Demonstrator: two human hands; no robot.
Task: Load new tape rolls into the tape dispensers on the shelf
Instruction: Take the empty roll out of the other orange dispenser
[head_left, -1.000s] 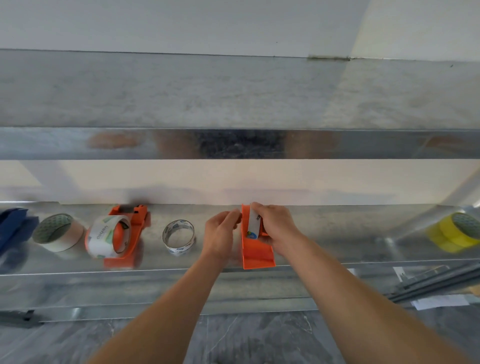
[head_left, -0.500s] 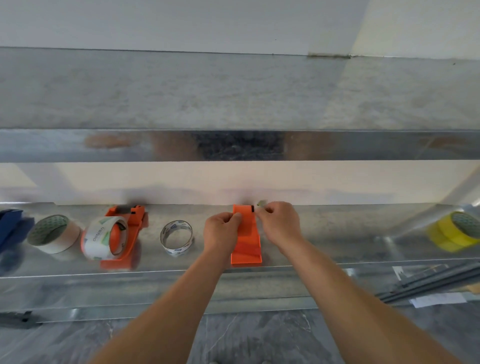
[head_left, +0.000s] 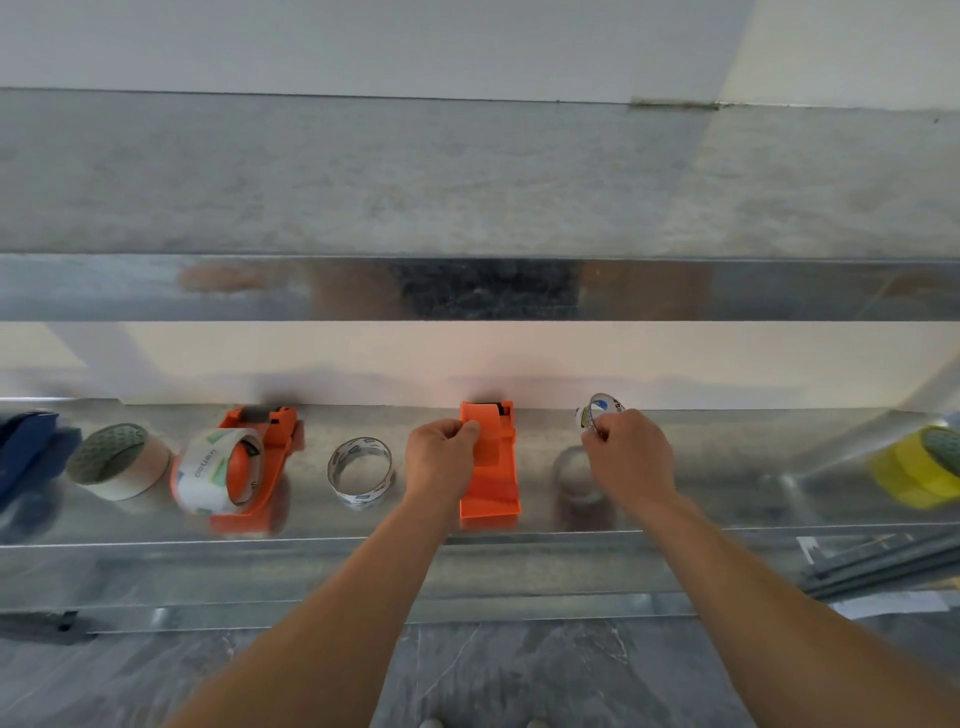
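Centrally, left hand (head_left: 441, 454) grips the empty orange dispenser (head_left: 491, 467) on the metal shelf (head_left: 727, 499); right hand (head_left: 626, 449) pinches a spent tape core (head_left: 600, 410) just right of it.

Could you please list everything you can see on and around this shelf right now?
blue object: one, blue, far left of the shelf, cut off by the frame
wide tape roll: one, off-white, right of the blue object
loaded dispenser: one, orange with a white-and-green roll, left of centre
thin roll: one, clear with blue print, right of the loaded dispenser
centre dispenser: one, orange, no roll visible, mid-shelf
small roll: one, clear with print, held above the shelf
yellow rolls: count unclear, yellow, far right
shelf: one, bare metal
dark rods: several, lower right
left hand: grips the centre dispenser
right hand: pinches the small roll
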